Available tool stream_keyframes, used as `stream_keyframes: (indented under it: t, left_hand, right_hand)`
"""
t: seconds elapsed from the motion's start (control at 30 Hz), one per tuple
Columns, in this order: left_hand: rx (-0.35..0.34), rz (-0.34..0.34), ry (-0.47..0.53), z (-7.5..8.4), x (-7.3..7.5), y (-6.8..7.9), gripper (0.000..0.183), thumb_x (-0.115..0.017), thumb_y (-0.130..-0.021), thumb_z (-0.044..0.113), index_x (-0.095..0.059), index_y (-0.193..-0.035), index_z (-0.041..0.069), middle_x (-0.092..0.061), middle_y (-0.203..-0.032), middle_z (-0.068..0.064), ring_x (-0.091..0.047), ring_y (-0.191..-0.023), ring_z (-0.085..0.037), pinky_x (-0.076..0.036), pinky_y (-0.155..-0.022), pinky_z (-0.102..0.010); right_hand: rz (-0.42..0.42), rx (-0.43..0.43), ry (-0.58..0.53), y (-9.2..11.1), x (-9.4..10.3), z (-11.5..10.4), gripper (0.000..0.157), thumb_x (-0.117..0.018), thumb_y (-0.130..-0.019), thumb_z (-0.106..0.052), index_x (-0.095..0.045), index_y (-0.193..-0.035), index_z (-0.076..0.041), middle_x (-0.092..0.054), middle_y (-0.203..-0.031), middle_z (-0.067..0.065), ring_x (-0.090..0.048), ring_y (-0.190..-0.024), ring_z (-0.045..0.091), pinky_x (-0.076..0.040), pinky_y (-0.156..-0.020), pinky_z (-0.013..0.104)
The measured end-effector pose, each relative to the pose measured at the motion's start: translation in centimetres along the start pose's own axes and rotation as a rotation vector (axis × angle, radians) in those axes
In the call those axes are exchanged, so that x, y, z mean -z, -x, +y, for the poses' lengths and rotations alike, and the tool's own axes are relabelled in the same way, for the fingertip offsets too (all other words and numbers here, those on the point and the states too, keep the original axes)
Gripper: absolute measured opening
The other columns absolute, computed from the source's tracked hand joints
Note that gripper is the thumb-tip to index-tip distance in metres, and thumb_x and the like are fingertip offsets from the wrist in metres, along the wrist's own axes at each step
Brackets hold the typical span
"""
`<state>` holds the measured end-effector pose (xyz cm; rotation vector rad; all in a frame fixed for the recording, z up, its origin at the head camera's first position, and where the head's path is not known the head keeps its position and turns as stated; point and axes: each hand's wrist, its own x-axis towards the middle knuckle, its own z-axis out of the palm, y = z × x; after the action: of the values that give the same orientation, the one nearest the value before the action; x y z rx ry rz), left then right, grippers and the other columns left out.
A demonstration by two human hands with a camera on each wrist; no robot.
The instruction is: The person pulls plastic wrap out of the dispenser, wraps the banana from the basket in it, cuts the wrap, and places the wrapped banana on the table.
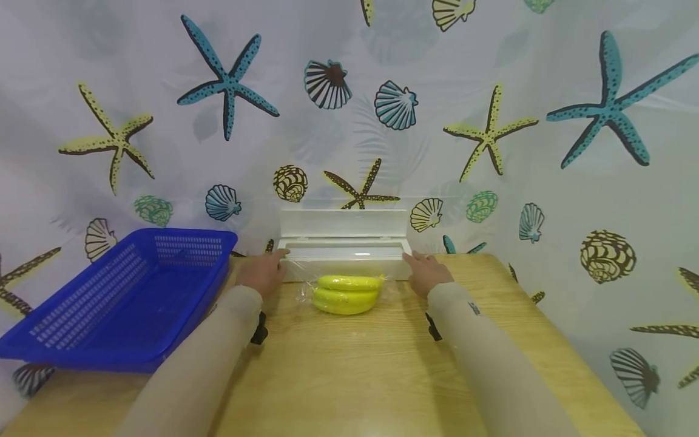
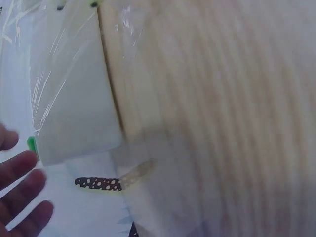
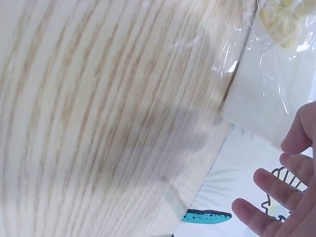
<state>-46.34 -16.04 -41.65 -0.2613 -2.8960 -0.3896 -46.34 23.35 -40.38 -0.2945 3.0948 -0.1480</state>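
A white cloth covered in starfish and shells point(image 1: 338, 136) fills the top and both sides of the frame. A light brown wooden table point(image 1: 349, 376) sits at the bottom. The blue plastic basket with holes point(image 1: 136, 303) is at left. The long white box with its lid up point(image 1: 343, 223) is in the middle. The left hand point(image 1: 261, 274) touches its left end, fingers loose and apart. The right hand point(image 1: 428, 274) touches its right end; I can't tell if it pinches. Yellow bananas point(image 1: 346, 300) lie in front, under shiny see-through plastic film point(image 1: 306, 292).
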Motion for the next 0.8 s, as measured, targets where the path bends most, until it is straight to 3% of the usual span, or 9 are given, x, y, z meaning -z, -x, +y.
stream_keyframes:
  t: [0.1,0.17,0.33,0.43,0.63,0.8]
  left_hand:
    - [-0.010,0.108,-0.052,0.0,0.7,-0.7,0.035,-0.057,-0.101,0.020,-0.062,-0.135,0.014,-0.068,-0.124,-0.014,-0.068,-0.101,-0.033,-0.058,-0.087,-0.049]
    - [0.005,0.111,-0.067,0.1,0.9,-1.0,0.031,-0.059,-0.101,0.018,-0.066,-0.131,0.012,-0.067,-0.128,-0.015,-0.066,-0.112,-0.037,-0.054,-0.097,-0.054]
    - [0.046,0.053,-0.077,0.4,0.6,-1.5,0.027,-0.056,-0.102,0.014,-0.069,-0.126,0.010,-0.071,-0.123,-0.014,-0.069,-0.109,-0.036,-0.056,-0.093,-0.053]
    - [0.042,0.077,-0.093,0.5,0.5,-1.6,0.024,-0.058,-0.101,0.010,-0.072,-0.120,0.010,-0.073,-0.118,-0.014,-0.069,-0.106,-0.035,-0.056,-0.093,-0.053]
    - [-0.079,0.111,-0.243,0.6,0.9,-1.7,0.025,-0.068,-0.089,-0.004,-0.076,-0.109,0.008,-0.074,-0.108,-0.013,-0.067,-0.099,-0.034,-0.056,-0.092,-0.050]
    - [-0.149,0.107,-0.335,0.9,1.2,-1.9,0.019,-0.068,-0.090,-0.004,-0.077,-0.102,0.007,-0.073,-0.101,-0.014,-0.068,-0.094,-0.031,-0.060,-0.084,-0.045]
  right_hand:
    - [0.019,0.005,0.011,-0.2,0.0,0.0,0.059,-0.048,-0.103,-0.017,-0.029,-0.159,-0.019,-0.030,-0.164,0.014,-0.037,-0.143,0.045,-0.042,-0.108,0.063]
    - [0.037,0.006,0.026,-0.4,-0.2,0.1,0.058,-0.049,-0.102,-0.017,-0.032,-0.158,-0.020,-0.034,-0.162,0.014,-0.040,-0.141,0.044,-0.044,-0.107,0.061]
    - [0.050,-0.004,0.042,-0.6,-0.5,0.4,0.058,-0.051,-0.101,-0.018,-0.035,-0.157,-0.021,-0.038,-0.161,0.013,-0.043,-0.139,0.044,-0.045,-0.105,0.061]
    - [0.056,-0.010,0.040,-0.6,-0.6,0.4,0.058,-0.052,-0.101,-0.018,-0.035,-0.157,-0.021,-0.037,-0.161,0.013,-0.043,-0.139,0.044,-0.045,-0.106,0.061]
    - [0.055,-0.024,0.031,-0.3,-0.5,0.3,0.058,-0.053,-0.102,-0.020,-0.033,-0.157,-0.021,-0.035,-0.162,0.012,-0.043,-0.139,0.045,-0.043,-0.107,0.061]
    - [0.016,-0.035,-0.008,-0.1,-0.4,0.2,0.060,-0.050,-0.103,-0.019,-0.029,-0.159,-0.021,-0.029,-0.165,0.012,-0.041,-0.141,0.044,-0.040,-0.110,0.063]
